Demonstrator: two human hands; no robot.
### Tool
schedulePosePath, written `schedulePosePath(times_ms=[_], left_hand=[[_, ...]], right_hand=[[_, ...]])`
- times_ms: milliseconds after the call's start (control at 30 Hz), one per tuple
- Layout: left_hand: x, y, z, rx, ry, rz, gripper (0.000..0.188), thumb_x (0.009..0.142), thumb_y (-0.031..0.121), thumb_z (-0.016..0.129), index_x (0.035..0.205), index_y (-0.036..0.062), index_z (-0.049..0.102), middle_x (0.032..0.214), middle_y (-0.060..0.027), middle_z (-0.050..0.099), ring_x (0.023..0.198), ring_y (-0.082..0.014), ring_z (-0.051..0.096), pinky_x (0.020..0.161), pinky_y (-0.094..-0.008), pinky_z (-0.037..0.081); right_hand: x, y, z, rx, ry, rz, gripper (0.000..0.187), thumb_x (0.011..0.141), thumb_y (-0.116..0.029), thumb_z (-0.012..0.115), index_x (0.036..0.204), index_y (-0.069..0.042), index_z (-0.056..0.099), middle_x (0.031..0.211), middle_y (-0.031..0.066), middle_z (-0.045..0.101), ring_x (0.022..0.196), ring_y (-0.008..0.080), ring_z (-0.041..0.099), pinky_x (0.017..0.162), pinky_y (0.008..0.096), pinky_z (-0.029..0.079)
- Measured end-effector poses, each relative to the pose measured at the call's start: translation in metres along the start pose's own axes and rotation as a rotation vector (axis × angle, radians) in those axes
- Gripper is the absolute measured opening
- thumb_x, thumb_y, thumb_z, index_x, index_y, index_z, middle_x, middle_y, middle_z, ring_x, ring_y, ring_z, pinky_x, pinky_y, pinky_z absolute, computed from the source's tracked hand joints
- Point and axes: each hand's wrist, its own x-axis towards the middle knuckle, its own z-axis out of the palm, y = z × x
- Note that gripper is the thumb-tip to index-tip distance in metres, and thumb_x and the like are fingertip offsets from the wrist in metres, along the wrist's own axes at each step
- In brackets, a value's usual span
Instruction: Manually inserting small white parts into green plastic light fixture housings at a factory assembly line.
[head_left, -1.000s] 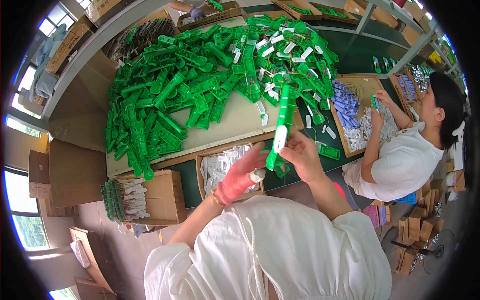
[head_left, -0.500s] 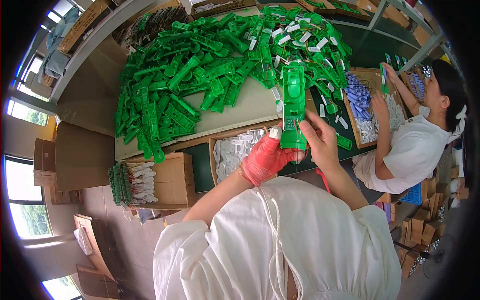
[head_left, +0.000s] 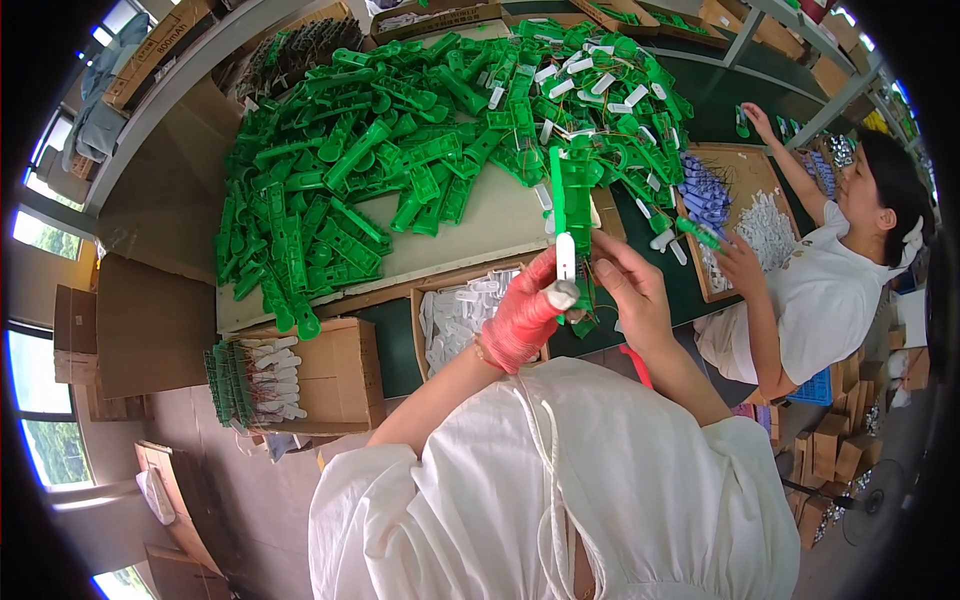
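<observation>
Green plastic fills most of the counter (head_left: 480, 235): a deep heap of green moulded parts (head_left: 400, 150) spreads from its far edge down toward the near left corner, leaving only a bare pale strip along the near edge. Above that strip the person holds one long green piece (head_left: 572, 195) upright, its lower end between both hands. The left hand (head_left: 525, 315), in a red glove, has its grip pinched on a small white insert (head_left: 565, 255) set against the green piece; the right hand (head_left: 630, 290), bare, has its grip closed round the piece's lower end, fingers curled.

Just below the hands, at the counter's near edge, an open cardboard box of white parts (head_left: 460, 315) sits snug against a second cardboard box (head_left: 335, 375) to the left, where a row of finished green-and-white pieces (head_left: 250, 380) lies. Little free room shows to the right: a co-worker (head_left: 830, 290) in white sits close by, one hand on a tray of white pieces (head_left: 765, 225) and the other reaching far across the dark green surface. Cartons crowd the floor at left.
</observation>
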Motion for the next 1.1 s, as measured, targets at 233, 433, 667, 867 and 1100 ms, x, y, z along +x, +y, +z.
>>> schedulePosePath(times_ms=[233, 433, 667, 867, 1100], left_hand=[[0.004, 0.027, 0.018, 1.518, 0.302, 0.339, 0.096, 0.052, 0.03, 0.081, 0.13, 0.0016, 0.034, 0.099, -0.0097, 0.057, 0.092, -0.0276, 0.052, 0.082, -0.0377, 0.042], [-0.016, 0.001, -0.015, 0.978, 0.229, 0.344, 0.112, 0.051, 0.04, 0.083, 0.139, 0.0098, 0.021, 0.107, -0.0114, 0.053, 0.093, -0.0209, 0.054, 0.079, -0.0331, 0.046], [-0.044, -0.015, -0.044, 0.536, 0.354, 0.061, 0.084, 0.065, 0.026, 0.079, 0.134, 0.0082, 0.034, 0.109, -0.0058, 0.052, 0.091, -0.0124, 0.05, 0.081, -0.0277, 0.044], [-0.056, -0.008, -0.039, 0.443, 0.37, 0.03, 0.061, 0.074, 0.013, 0.071, 0.127, 0.0024, 0.042, 0.105, -0.0044, 0.054, 0.089, -0.0121, 0.053, 0.083, -0.0274, 0.044], [-0.063, -0.009, -0.04, 0.467, 0.372, -0.006, 0.057, 0.075, 0.013, 0.07, 0.124, 0.0004, 0.044, 0.104, -0.0059, 0.056, 0.093, -0.0133, 0.054, 0.085, -0.0276, 0.043]], right_hand=[[0.017, 0.024, -0.006, 0.274, -0.033, 0.21, 0.065, 0.086, -0.04, 0.052, 0.13, 0.003, 0.032, 0.112, 0.0123, 0.053, 0.101, 0.0199, 0.053, 0.09, 0.0334, 0.04], [0.036, 0.034, -0.024, 0.691, -0.161, 0.134, 0.081, 0.083, -0.06, 0.04, 0.133, 0.002, 0.028, 0.095, 0.0081, 0.055, 0.082, 0.0175, 0.054, 0.075, 0.0328, 0.045], [0.045, 0.029, -0.046, 0.768, -0.217, 0.143, 0.074, 0.087, -0.056, 0.035, 0.133, 0.001, 0.029, 0.1, 0.0104, 0.059, 0.085, 0.019, 0.058, 0.076, 0.0323, 0.045], [0.046, 0.021, -0.059, 0.73, -0.161, 0.15, 0.068, 0.089, -0.049, 0.039, 0.134, 0.001, 0.027, 0.099, 0.0141, 0.061, 0.084, 0.0213, 0.06, 0.078, 0.0342, 0.047], [0.042, 0.025, -0.063, 0.791, -0.158, 0.102, 0.052, 0.093, -0.04, 0.036, 0.132, -0.007, 0.031, 0.104, 0.0153, 0.058, 0.091, 0.0233, 0.059, 0.081, 0.0387, 0.047]])
